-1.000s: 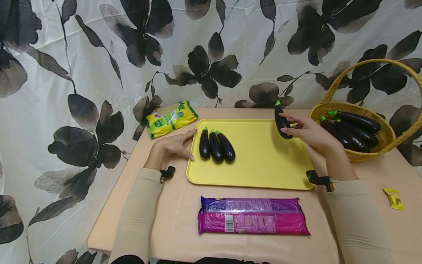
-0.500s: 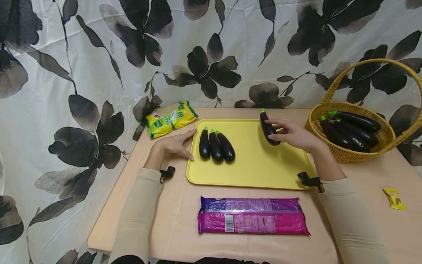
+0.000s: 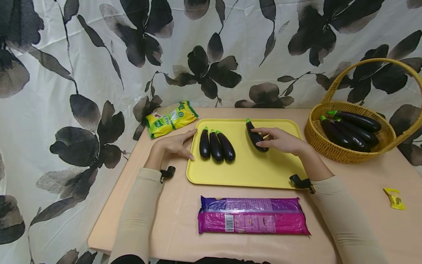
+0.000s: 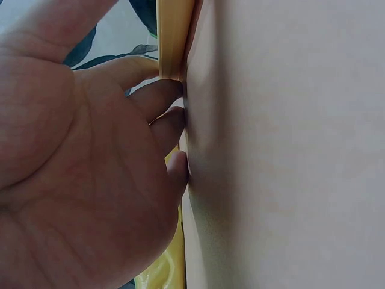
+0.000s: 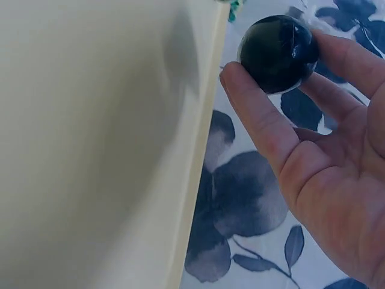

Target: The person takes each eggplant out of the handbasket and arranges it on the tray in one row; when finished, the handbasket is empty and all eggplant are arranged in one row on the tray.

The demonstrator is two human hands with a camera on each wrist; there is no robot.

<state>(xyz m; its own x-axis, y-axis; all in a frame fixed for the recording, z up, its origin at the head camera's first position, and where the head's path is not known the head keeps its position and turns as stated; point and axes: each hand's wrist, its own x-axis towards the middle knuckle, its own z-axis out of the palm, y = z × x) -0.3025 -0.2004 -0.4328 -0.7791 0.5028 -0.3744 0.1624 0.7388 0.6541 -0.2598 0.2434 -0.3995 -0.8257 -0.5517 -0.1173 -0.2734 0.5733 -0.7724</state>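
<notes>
My right hand (image 3: 280, 140) pinches a glossy dark eggplant (image 3: 254, 135) with a green stem between thumb and fingers, over the middle of the yellow tray (image 3: 230, 176). In the right wrist view the eggplant (image 5: 278, 54) appears end-on, apart from the tray surface, which carries its shadow. Three more eggplants (image 3: 215, 147) lie side by side at the tray's left end. Against the tray's left rim rests my left hand (image 3: 174, 144), fingers spread and loosely bent. The left wrist view shows that hand's palm (image 4: 90, 162) and its fingertips touching the table beside the tray edge (image 4: 174, 39).
A wicker basket (image 3: 349, 156) with several eggplants (image 3: 352, 135) and a tall handle stands at the right. A yellow-green packet (image 3: 171, 119) lies behind the tray's left corner. In front is a long pink-purple packet (image 3: 252, 216); a small yellow sachet (image 3: 394, 199) lies far right.
My right hand has carried the eggplant leftward and slightly nearer, from the tray's right end towards its middle. The left hand and the three eggplants have stayed put.
</notes>
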